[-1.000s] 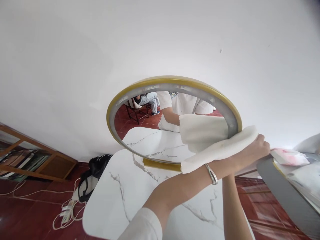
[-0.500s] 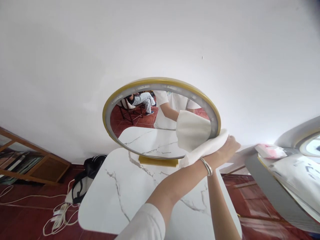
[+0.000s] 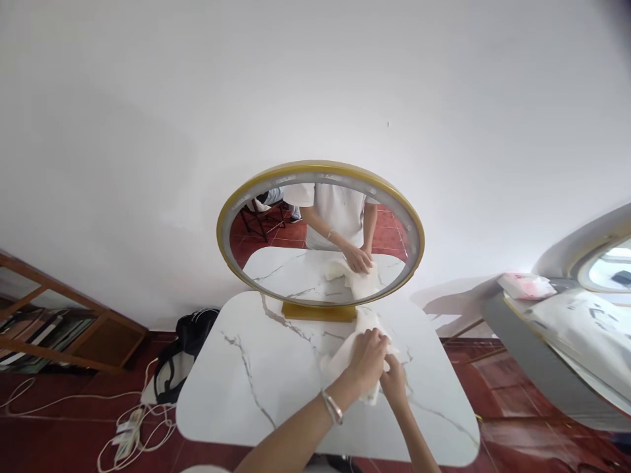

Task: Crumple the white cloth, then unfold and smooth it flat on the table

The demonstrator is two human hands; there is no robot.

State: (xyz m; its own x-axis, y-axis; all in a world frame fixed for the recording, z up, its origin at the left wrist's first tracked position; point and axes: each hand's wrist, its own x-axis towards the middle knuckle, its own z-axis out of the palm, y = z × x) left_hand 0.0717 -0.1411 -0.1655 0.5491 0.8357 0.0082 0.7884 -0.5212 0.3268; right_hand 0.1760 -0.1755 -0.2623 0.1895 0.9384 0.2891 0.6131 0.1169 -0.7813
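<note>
A white cloth lies crumpled on the marbled white tabletop, just in front of the mirror's base. My left hand, with a silver bangle at the wrist, is closed on the cloth from above. Beside it my right hand pinches the cloth's right side, its fingers close to the left ones. The round mirror with a gold rim stands upright behind, on a gold base. Both hands and the cloth show in its reflection.
To the right stands another table with a packet of tissues, a white bag and a second mirror. A black bag, a power strip with cables and a wooden shelf are at left.
Both hands came down from the mirror's right edge to the tabletop, bringing the cloth along. The cloth no longer touches the mirror's rim, and my hands are now close together.
</note>
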